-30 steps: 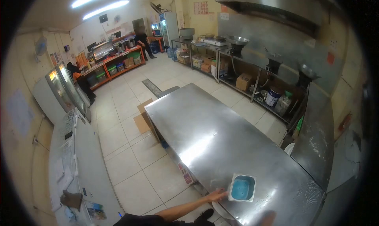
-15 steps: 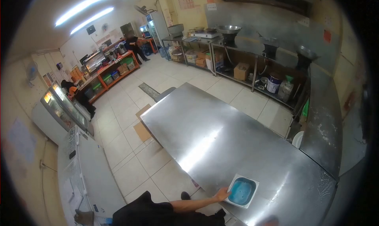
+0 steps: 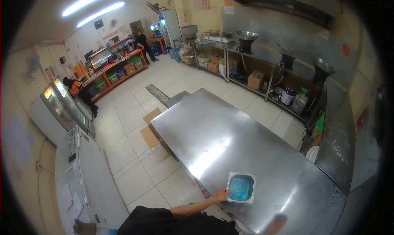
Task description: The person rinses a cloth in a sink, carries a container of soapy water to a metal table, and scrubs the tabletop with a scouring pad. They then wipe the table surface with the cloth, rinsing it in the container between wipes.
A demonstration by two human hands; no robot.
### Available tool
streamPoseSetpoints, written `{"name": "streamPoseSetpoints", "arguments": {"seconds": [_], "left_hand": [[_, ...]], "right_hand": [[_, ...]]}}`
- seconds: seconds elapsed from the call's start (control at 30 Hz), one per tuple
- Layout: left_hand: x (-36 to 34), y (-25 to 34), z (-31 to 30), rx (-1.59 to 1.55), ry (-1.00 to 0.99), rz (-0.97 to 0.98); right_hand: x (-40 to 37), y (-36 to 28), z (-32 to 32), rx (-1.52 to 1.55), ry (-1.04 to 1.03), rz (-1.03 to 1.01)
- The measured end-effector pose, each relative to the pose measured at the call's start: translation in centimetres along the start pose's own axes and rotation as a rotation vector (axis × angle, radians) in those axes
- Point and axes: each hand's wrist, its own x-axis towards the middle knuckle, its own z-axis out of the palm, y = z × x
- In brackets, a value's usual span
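A small square stainless-steel pan (image 3: 253, 185) holding bright blue liquid (image 3: 239, 187) sits on the steel worktable (image 3: 213, 124), near its edge on my side. My left hand (image 3: 222, 194) grips the pan's near-left rim, its fingers closed over the edge. At the bottom of the view, a smeared reddish-brown shape over the tabletop appears to be my right hand (image 3: 277, 222). Blur hides its fingers, and I cannot make out anything in it.
On the left stands a white chest freezer (image 3: 98, 173) with a brown object (image 3: 84, 227) on it. Cardboard (image 3: 150, 136) lies on the floor beside the table. Burner benches (image 3: 266, 54) line the far wall. One person (image 3: 144, 44) stands far back, another (image 3: 78, 91) by the fridges.
The pan has slid forward and left along the tabletop with my left hand on its rim. My view has shifted slightly. The blurred right-hand shape shows a little more.
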Motion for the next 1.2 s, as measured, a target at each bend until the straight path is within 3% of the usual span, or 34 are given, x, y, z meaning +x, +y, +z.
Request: {"name": "streamPoseSetpoints", "arguments": {"seconds": [0.1,0.17,0.3,0.37,0.4,0.43,0.5,0.57,0.6,0.63,0.7,0.73,0.8,0.83,0.87,0.9,0.93,0.97,1.0,1.03,1.07,1.1,1.13,1.17,1.2], "left_hand": [[-0.9,0.9,0.5,-0.102,-0.017,0.061],[-3.0,4.8,-0.8,-0.352,-0.154,-0.395],[-5.2,-1.0,0.7,-0.503,0.089,-0.401],[-8.2,0.8,1.5,-0.110,0.456,0.252],[-9.1,3.4,1.3,-0.039,0.440,0.211],[-9.1,7.9,0.8,0.021,0.424,0.169],[-7.8,15.6,0.5,0.063,0.261,0.304],[-5.1,22.2,0.7,0.132,0.089,0.532],[-3.5,25.1,0.6,-0.135,-0.151,0.427],[-2.1,27.2,0.9,-0.398,-0.390,0.302],[4.6,23.7,2.3,0.303,-0.376,0.455],[3.7,22.7,2.7,0.299,-0.388,0.440],[3.7,23.1,4.3,0.498,0.003,0.835],[3.0,22.6,4.3,0.456,0.064,0.805],[0.9,20.8,4.0,0.416,0.094,0.766],[-0.6,17.6,3.2,0.545,0.228,0.814],[-2.8,13.6,2.9,0.365,0.371,0.720],[-6.4,13.0,2.9,0.125,0.444,0.433],[-7.8,6.0,1.7,0.353,0.563,0.405],[-12.1,4.6,1.3,0.231,0.472,0.251],[-15.1,-2.0,0.8,0.198,0.541,0.141],[-17.7,-11.6,-2.2,0.288,0.375,-0.179],[-21.2,-12.6,-3.1,0.252,0.181,-0.433],[-24.4,-12.6,-3.4,0.191,0.026,-0.653],[-26.8,-12.7,-3.7,0.185,-0.082,-0.799]], "right_hand": [[-2.0,8.9,-5.6,-0.417,0.344,0.166],[-3.2,12.2,-8.3,-0.592,0.403,0.326],[0.6,16.7,-3.2,-0.894,0.109,0.321],[3.4,16.2,3.2,-0.085,0.301,0.000],[3.7,14.1,6.9,-0.082,0.405,-0.114],[4.4,7.7,5.4,0.009,0.153,-0.140],[5.9,3.4,5.2,-0.037,-0.230,-0.378],[6.7,1.9,1.7,0.006,-0.315,-0.439],[6.8,1.4,0.7,0.051,-0.405,-0.495],[6.8,3.1,0.3,0.040,-0.325,-0.417],[6.0,9.9,-0.8,0.035,-0.131,-0.267],[5.4,13.2,-1.8,0.019,-0.041,-0.166],[5.1,16.6,-6.7,0.014,0.003,-0.101],[4.0,18.6,-8.4,-0.074,0.003,0.052],[2.2,23.9,-7.7,-0.235,0.236,0.008],[0.7,25.4,-8.8,-0.315,0.287,0.160],[-0.9,26.7,-9.3,-0.377,0.321,0.316],[-2.1,25.6,-10.2,-0.393,0.385,0.343],[-2.8,27.0,-8.8,-0.404,0.546,0.254],[-3.6,29.3,-5.5,-0.338,0.637,0.268],[-3.8,27.5,-2.7,-0.346,0.744,0.272],[-4.4,26.9,-1.2,-0.111,0.434,0.267],[-2.3,17.5,-2.4,-0.044,0.439,0.372],[-1.5,13.8,-1.6,-0.250,0.231,0.131],[-0.6,10.6,-1.8,-0.005,-0.009,0.007]]}}
